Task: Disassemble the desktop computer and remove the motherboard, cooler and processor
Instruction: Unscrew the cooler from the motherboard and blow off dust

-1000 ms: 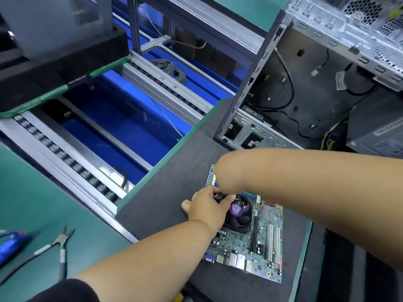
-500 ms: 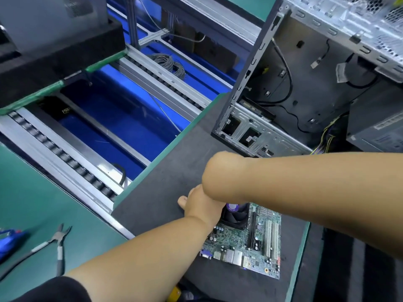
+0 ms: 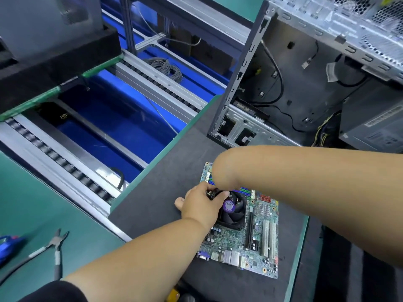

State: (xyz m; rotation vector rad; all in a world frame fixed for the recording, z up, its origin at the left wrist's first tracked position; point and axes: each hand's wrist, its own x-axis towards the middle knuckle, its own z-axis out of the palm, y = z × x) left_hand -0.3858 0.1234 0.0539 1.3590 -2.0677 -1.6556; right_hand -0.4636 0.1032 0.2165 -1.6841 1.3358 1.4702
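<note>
The green motherboard point(image 3: 239, 247) lies flat on a dark grey mat point(image 3: 163, 182). Its black cooler point(image 3: 234, 211), a fan with a purple round label, sits on the board. My left hand point(image 3: 199, 205) reaches in from the lower left, fingers curled over the cooler's far-left corner and thumb sticking out to the left. My right arm crosses over from the right. My right hand point(image 3: 222, 171) bends down just beyond the cooler, with its fingers hidden behind the wrist. The processor is not visible.
The open computer case point(image 3: 305, 83) stands at the mat's far right with loose cables inside and a grey power supply point(image 3: 375, 123) beside it. A roller conveyor point(image 3: 65, 166) runs along the left. Pliers point(image 3: 54, 247) and a blue tool point(image 3: 8, 245) lie on the green bench.
My right wrist, which covered most of the fan half a second ago, has moved back toward the board's far edge, so the fan shows again. My left hand stays on the cooler.
</note>
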